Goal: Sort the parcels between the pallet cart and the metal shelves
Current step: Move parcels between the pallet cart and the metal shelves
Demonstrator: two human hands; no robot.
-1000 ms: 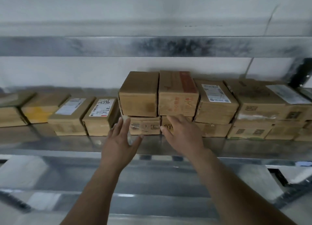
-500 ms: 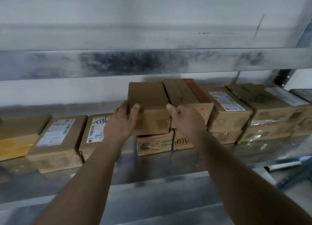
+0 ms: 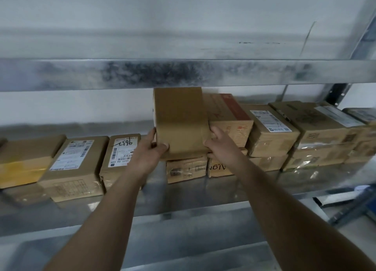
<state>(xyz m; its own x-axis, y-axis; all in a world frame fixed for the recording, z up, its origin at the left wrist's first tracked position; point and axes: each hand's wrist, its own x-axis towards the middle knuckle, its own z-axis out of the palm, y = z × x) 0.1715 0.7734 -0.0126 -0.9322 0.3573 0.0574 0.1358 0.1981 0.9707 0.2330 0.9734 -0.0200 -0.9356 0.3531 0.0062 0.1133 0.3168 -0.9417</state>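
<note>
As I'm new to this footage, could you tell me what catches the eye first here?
Two bare arms reach to the middle of the shelf, the left hand and right hand gripping a plain box tipped up off the row. Beside it to the left lies a parcel marked 9652, and a steel beam crosses overhead.

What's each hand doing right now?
Left hand: closed on the plain box, left edge.
Right hand: closed on the same box, right edge.
</note>
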